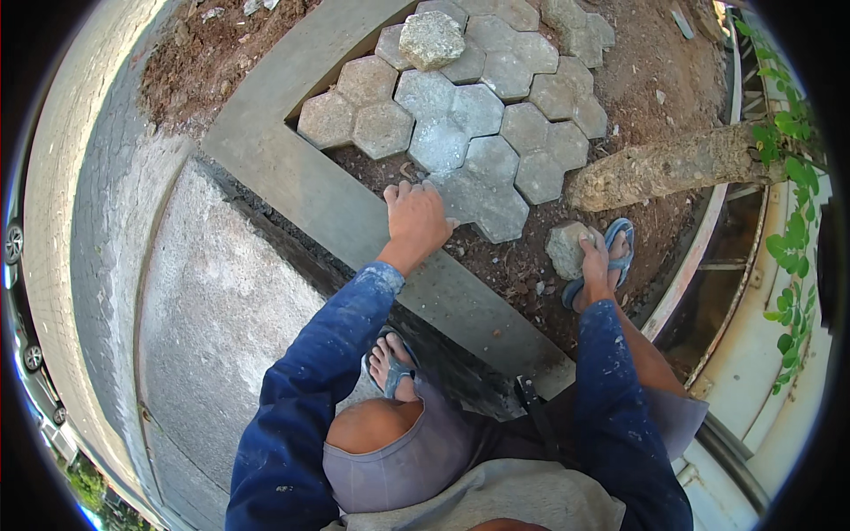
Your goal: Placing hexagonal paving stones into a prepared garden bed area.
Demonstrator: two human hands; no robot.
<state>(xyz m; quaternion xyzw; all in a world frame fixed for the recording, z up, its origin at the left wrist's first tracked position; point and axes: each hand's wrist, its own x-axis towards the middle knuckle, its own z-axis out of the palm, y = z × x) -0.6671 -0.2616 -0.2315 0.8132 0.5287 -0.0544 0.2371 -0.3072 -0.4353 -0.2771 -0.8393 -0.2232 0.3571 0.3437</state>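
My left hand (pixel 417 219) is closed at the left end of a grey three-lobed concrete paver (pixel 490 188), its fingers curled by the paver's edge and its thumb along the near side. How far the fingertips reach under the paver is hidden. That paver lies against a whitish paver (pixel 443 115) in a bed of interlocking blocks. To the right, my right hand (pixel 595 264) grips a rough, rounded stone lump (pixel 565 250) that is down on the soil beside my sandalled foot (pixel 620 243).
A concrete curb (pixel 310 190) borders the paver bed and passes under my left forearm. Another rough lump (pixel 432 41) sits on the far pavers. At right a tree trunk (pixel 660 166) rises from the soil near a metal railing (pixel 737 257). A paved strip (pixel 221 292) runs at left.
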